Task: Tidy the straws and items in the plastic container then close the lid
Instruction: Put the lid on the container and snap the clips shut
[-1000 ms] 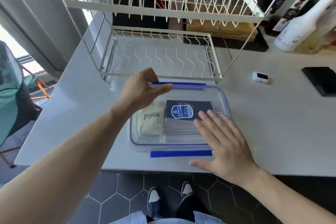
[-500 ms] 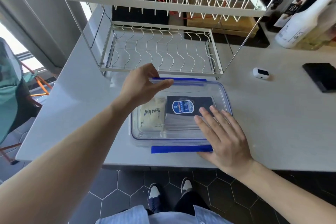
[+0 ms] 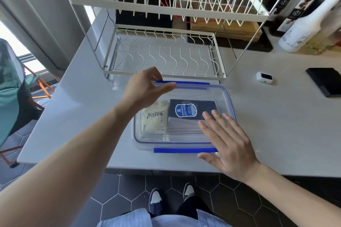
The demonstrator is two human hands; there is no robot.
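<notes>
A clear plastic container (image 3: 228, 101) with a blue-edged lid (image 3: 184, 150) lies on the grey counter near its front edge. The lid sits on top of it. Through the lid I see a cream packet marked "Mini" (image 3: 155, 121) on the left and a dark blue packet (image 3: 190, 109) beside it, over a bundle of clear straws (image 3: 182, 127). My left hand (image 3: 145, 90) grips the lid's far left edge, thumb on top by the rear blue clip (image 3: 191, 83). My right hand (image 3: 227, 140) lies flat, fingers spread, on the lid's near right corner.
A white wire dish rack (image 3: 162, 55) stands just behind the container. To the right lie a small white device (image 3: 264, 77) and a black square pad (image 3: 326, 84). Bottles (image 3: 302, 29) stand at the back right. The counter's front edge runs just below the container.
My right hand has slid slightly farther onto the lid's near right corner. My left hand keeps its hold on the far edge. The container has not moved.
</notes>
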